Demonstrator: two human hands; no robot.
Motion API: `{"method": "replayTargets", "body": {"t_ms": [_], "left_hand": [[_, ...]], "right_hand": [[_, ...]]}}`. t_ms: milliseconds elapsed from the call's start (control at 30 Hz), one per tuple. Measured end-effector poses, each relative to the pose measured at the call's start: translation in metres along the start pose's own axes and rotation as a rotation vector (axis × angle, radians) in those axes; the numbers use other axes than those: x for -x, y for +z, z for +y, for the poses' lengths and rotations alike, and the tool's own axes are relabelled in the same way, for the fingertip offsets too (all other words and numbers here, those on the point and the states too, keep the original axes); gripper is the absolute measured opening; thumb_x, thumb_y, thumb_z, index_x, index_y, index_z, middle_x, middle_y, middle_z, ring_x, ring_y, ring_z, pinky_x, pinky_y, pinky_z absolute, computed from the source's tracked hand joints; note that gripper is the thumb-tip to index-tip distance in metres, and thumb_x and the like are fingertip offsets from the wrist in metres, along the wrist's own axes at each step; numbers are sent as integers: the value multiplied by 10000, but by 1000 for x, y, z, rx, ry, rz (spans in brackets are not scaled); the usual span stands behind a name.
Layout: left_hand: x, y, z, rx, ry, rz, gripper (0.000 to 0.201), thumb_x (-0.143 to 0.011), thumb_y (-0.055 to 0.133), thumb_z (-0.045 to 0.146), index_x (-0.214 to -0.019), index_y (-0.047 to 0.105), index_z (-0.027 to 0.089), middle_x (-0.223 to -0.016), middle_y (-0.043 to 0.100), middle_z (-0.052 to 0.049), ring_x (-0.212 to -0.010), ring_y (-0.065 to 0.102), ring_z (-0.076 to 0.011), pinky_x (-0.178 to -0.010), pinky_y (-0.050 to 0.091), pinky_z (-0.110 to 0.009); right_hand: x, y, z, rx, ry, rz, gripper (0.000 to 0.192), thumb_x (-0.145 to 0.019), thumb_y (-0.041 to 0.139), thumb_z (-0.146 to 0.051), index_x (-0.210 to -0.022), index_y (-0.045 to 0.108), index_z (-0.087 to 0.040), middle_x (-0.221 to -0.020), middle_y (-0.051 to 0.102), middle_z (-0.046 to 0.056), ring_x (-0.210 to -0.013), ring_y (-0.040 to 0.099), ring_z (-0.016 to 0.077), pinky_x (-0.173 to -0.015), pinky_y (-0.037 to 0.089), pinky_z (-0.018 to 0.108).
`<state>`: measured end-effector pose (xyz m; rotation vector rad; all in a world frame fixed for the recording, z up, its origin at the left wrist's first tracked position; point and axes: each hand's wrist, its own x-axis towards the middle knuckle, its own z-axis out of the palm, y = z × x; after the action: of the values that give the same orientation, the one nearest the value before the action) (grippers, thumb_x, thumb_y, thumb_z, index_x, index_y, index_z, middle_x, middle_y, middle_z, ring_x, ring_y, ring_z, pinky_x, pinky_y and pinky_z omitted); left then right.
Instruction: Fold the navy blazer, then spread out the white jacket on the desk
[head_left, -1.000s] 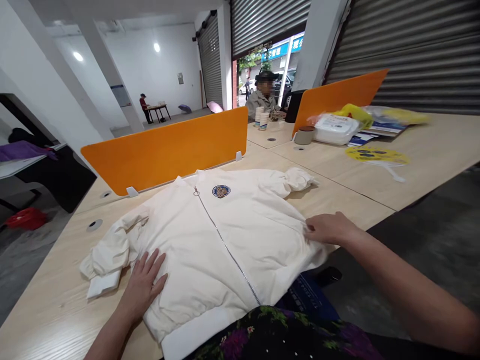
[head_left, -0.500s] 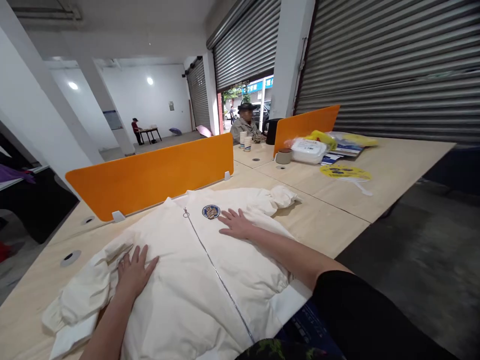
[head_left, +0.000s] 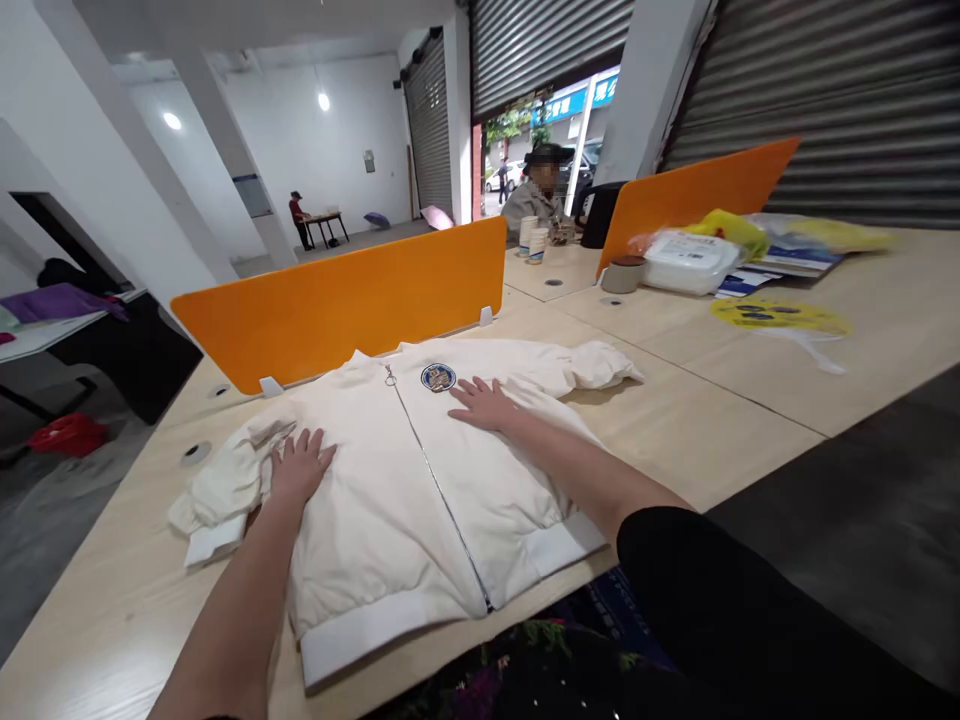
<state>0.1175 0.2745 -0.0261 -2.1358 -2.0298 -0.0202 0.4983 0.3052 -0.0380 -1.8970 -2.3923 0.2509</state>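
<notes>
Jacket: a white zip-front padded jacket [head_left: 420, 480] lies flat, front up, on the light wood-grain desk [head_left: 697, 430], just before the orange divider panel [head_left: 337, 300].
Left hand [head_left: 300, 465]: flat, fingers spread, on the jacket's shoulder.
Right hand [head_left: 484, 403]: flat, open, beside the round chest badge [head_left: 438, 377].

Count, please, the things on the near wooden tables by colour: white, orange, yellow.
White: 2, the jacket under the left hand and right hand, and the lidded box.
Orange: 2, the near divider and the far divider.
Yellow: 2, the round fan and the bag.
Total: 6
</notes>
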Motion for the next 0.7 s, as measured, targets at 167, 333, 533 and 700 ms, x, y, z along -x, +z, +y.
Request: {"method": "replayTargets", "body": {"t_ms": [167, 333, 533, 700], "left_hand": [[61, -22, 29, -51, 82, 150, 536, -941, 270, 338, -1412, 421, 132, -1514, 345, -144, -1366, 288, -366, -1073, 254, -578], [158, 14, -1, 92, 169, 53, 596, -877, 339, 491, -1431, 407, 283, -1535, 327, -35, -1421, 225, -335, -1057, 293, -590], [178, 34, -25, 81, 144, -1, 539, -865, 326, 426, -1376, 474, 341, -1495, 397, -15, -1401, 297, -280, -1088, 214, -604], [121, -25, 16, 60, 171, -16, 453, -847, 394, 416, -1212, 607, 255, -1342, 562, -97, -1259, 470, -305, -1066, 221, -641]], "right_hand": [[30, -19, -11, 58, 44, -28, 629, -934, 330, -586, -1466, 348, -250, -1569, 209, 99, -1405, 170, 370, -1067, 82, 680], [119, -12, 24, 92, -31, 149, 611, -908, 360, -636, -1388, 462, -274, -1532, 305, 88, -1407, 182, 354, -1081, 114, 654], [172, 2, 46, 37, 83, 74, 591, -940, 350, -558, -1445, 372, -251, -1538, 293, 91, -1409, 203, 334, -1088, 161, 628], [135, -42, -6, 88, 37, 17, 414, -880, 523, -430, -1202, 602, -181, -1280, 561, 164, -1213, 471, 356, -1038, 191, 680]]}}
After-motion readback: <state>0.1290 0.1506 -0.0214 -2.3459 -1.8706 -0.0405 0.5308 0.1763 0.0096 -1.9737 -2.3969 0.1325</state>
